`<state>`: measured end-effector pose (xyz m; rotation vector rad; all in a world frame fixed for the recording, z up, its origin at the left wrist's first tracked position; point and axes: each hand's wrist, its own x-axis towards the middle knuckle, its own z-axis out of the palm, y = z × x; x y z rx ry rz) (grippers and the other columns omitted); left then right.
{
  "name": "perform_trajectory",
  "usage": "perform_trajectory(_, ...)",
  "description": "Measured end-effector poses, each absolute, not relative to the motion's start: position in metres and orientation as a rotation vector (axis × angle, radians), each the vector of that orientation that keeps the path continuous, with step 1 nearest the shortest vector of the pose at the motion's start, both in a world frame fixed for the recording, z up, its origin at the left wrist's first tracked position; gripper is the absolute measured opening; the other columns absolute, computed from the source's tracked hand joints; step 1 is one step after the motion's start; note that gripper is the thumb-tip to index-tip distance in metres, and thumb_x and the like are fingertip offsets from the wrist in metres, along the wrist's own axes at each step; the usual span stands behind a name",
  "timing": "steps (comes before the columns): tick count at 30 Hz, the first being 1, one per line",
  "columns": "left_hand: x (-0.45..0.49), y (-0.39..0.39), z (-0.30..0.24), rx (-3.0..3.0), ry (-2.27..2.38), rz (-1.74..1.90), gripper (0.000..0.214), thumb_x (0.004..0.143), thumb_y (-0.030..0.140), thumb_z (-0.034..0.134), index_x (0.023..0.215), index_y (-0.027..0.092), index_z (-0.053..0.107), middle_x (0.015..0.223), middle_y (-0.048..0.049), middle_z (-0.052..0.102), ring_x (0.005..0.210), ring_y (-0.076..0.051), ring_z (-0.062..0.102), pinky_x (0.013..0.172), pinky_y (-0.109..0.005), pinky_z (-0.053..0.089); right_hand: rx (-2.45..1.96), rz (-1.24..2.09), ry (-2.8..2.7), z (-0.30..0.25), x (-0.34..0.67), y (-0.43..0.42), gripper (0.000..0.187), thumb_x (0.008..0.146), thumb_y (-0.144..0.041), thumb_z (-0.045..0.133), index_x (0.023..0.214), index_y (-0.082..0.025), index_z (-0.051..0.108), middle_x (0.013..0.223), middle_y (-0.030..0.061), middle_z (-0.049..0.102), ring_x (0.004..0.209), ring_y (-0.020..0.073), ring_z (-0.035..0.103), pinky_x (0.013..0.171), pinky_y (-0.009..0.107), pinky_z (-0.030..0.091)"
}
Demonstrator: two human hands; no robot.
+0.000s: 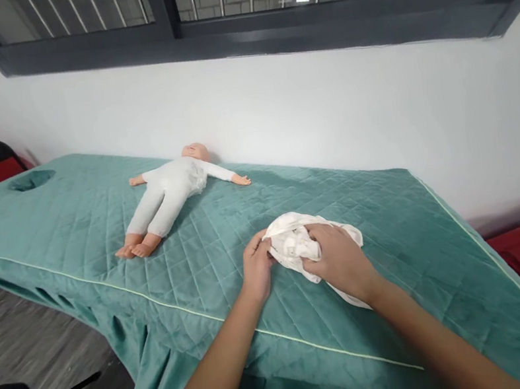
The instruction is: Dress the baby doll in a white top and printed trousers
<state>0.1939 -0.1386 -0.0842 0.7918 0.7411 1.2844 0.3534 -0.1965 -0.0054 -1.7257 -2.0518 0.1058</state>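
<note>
Left hand (258, 270), right hand (341, 261): grips clamped on crumpled white cloth (290, 247); long axis seemingly slants toward lower right.

Bare forearms (229, 347) stretched forward, converging; left fingers (254, 244) curled, pinching; right fingers (321, 233) bent, gripping.

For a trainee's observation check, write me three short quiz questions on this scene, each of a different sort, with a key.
1. True or false: the left grip and the right grip are both on the white cloth.

2. Multiple choice: what colour is the torso of the doll?
A) Red
B) White
C) Black

3. Short answer: which lies nearer the round opening in the green cover, the doll or the white cloth?

Key: 1. True. 2. B. 3. The doll.
</note>
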Motion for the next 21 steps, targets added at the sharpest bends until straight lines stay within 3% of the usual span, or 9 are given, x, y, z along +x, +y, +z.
perform_trajectory(3, 0.19, -0.136, -0.081, 0.677, 0.673, 1.288, 0.034, 0.075, 0.035, 0.074, 0.101, 0.015, 0.07, 0.086, -0.0042, 0.073, 0.071, -0.014, 0.065, 0.073, -0.029, 0.054, -1.714, 0.158, -1.883, -0.002, 0.365, -0.209, 0.036, 0.071, -0.022, 0.061, 0.108, -0.022, 0.062, 0.114, 0.0079, 0.07, 0.106, 0.0291, 0.062, 0.094, 0.042, 0.044)
perform_trajectory(7, 0.187, -0.134, -0.081, 0.662, 0.635, 1.265, 0.036, 0.076, 0.038, 0.077, 0.102, 0.015, 0.07, 0.096, -0.0076, 0.075, 0.082, -0.017, 0.07, 0.08, -0.031, 0.055, -1.677, 0.26, -1.59, 0.012, 0.395, -0.229, 0.031, 0.072, -0.025, 0.058, 0.103, -0.023, 0.065, 0.102, 0.0047, 0.073, 0.092, 0.0256, 0.066, 0.082, 0.036, 0.049)
perform_trajectory(12, 0.189, -0.135, -0.084, 0.635, 0.676, 1.336, 0.042, 0.076, 0.042, 0.08, 0.107, 0.014, 0.071, 0.101, -0.0084, 0.077, 0.089, -0.02, 0.072, 0.089, -0.034, 0.054, -1.863, -0.005, -1.043, 0.046, 0.453, -0.265, 0.028, 0.068, -0.039, 0.067, 0.09, -0.023, 0.063, 0.087, 0.0077, 0.071, 0.078, 0.0277, 0.065, 0.066, 0.037, 0.048)
perform_trajectory(17, 0.19, -0.138, -0.083, 0.638, 0.698, 1.343, 0.042, 0.077, 0.044, 0.08, 0.105, 0.014, 0.072, 0.103, -0.0097, 0.077, 0.095, -0.022, 0.072, 0.091, -0.034, 0.054, -2.026, -0.352, -0.783, 0.075, 0.511, -0.307, 0.031, 0.069, -0.046, 0.072, 0.091, -0.029, 0.06, 0.101, 0.0162, 0.07, 0.092, 0.0351, 0.066, 0.07, 0.046, 0.047)
perform_trajectory(19, 0.19, -0.139, -0.082, 0.64, 0.699, 1.35, 0.042, 0.076, 0.043, 0.08, 0.105, 0.014, 0.073, 0.103, -0.0099, 0.077, 0.097, -0.023, 0.072, 0.091, -0.034, 0.055, -2.092, -0.437, -0.751, 0.077, 0.534, -0.318, 0.031, 0.068, -0.045, 0.073, 0.092, -0.03, 0.06, 0.102, 0.0169, 0.07, 0.092, 0.0347, 0.065, 0.069, 0.047, 0.047)
perform_trajectory(21, 0.19, -0.139, -0.082, 0.647, 0.695, 1.351, 0.042, 0.076, 0.043, 0.081, 0.105, 0.014, 0.073, 0.104, -0.01, 0.077, 0.098, -0.023, 0.072, 0.092, -0.034, 0.055, -2.171, -0.428, -0.838, 0.068, 0.557, -0.322, 0.023, 0.069, -0.043, 0.071, 0.085, -0.03, 0.062, 0.091, 0.0144, 0.071, 0.079, 0.0311, 0.066, 0.061, 0.044, 0.045)
